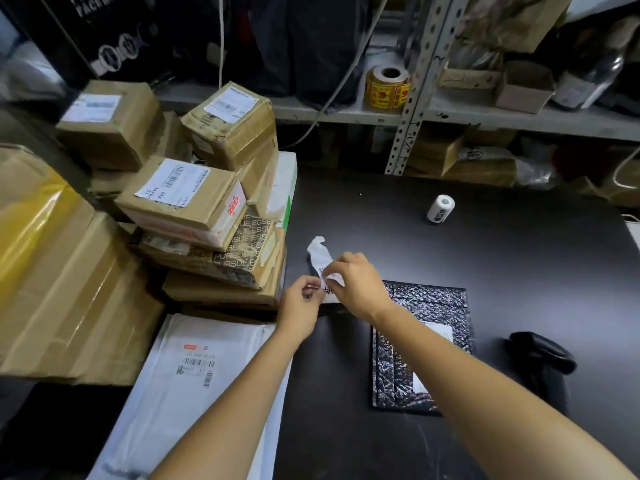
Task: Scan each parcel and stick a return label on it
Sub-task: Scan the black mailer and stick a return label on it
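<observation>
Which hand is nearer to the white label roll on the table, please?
Right. The right hand is to the left of the label roll, closer to the person; the left hand is farther left still. Both pinch the label strip.

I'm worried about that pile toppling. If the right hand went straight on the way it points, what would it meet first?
Probably the stack of parcels: the right hand, pinching the label strip, points forward-left at the stack's near side. It would pass close by the left hand; depth is unclear.
</observation>
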Available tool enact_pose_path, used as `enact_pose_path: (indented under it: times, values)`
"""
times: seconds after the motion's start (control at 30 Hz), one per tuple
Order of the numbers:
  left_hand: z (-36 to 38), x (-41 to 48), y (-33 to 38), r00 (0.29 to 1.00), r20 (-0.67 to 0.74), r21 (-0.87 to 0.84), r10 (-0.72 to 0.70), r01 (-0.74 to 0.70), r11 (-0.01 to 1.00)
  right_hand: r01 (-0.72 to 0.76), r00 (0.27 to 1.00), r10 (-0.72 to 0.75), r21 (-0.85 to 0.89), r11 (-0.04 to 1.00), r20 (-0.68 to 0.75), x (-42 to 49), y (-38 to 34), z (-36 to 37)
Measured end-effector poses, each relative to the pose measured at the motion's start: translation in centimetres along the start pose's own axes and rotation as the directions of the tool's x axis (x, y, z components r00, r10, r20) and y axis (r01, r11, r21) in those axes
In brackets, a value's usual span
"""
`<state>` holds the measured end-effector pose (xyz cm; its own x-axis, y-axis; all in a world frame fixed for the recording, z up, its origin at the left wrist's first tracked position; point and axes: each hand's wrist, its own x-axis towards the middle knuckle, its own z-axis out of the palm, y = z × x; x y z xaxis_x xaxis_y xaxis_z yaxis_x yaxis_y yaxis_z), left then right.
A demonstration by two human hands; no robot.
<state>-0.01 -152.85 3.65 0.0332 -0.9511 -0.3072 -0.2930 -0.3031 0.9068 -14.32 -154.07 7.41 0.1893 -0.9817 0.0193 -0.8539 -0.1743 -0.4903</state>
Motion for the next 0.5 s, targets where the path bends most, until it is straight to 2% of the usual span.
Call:
enact_pose_path:
  times: [0.17, 0.5]
  values:
    - [-0.7, -0.3, 0.4, 0.994, 0.097, -0.080, -0.041, 0.049, 0.996, -0.049, 0.997, 0.045, 0.077, 0.996, 0.062, -0.1, 0.2, -0.5]
    - [-1.0, -0.3, 0.8, 0.991, 0.133, 0.038, -0.013, 0.008, 0.999, -0.056, 0.981, 0.045, 0.053, 0.997, 0.187, -0.2, 0.3, -1.2]
